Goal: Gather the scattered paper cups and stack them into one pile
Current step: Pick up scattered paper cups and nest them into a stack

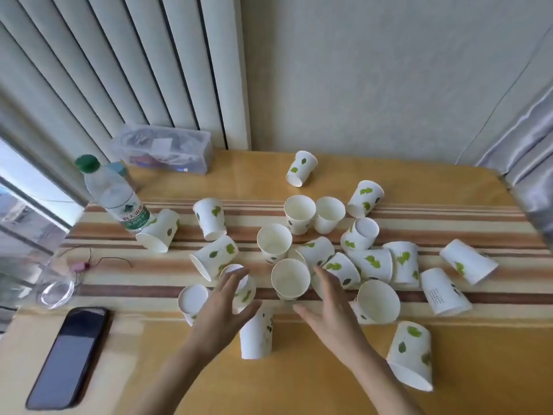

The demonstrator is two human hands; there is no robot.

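Observation:
Several white paper cups with green leaf prints lie scattered over the striped cloth: some upright, some tipped, some upside down. An upright cup (290, 279) stands between my hands. My left hand (227, 307) hovers open over an upside-down cup (241, 284), with another inverted cup (256, 333) just under its thumb. My right hand (329, 307) is spread open right of the upright cup, beside a tipped cup (377, 301). Neither hand grips anything. Outlying cups lie at the far middle (301, 168), far right (468, 261) and near right (412, 354).
A water bottle (115, 196) with a green cap stands at left, a clear plastic box (167, 149) behind it. A dark phone (70, 356) lies near left, with a clear glass (58, 283) beyond it. A wall and curtains (526, 145) border the wooden table (299, 390).

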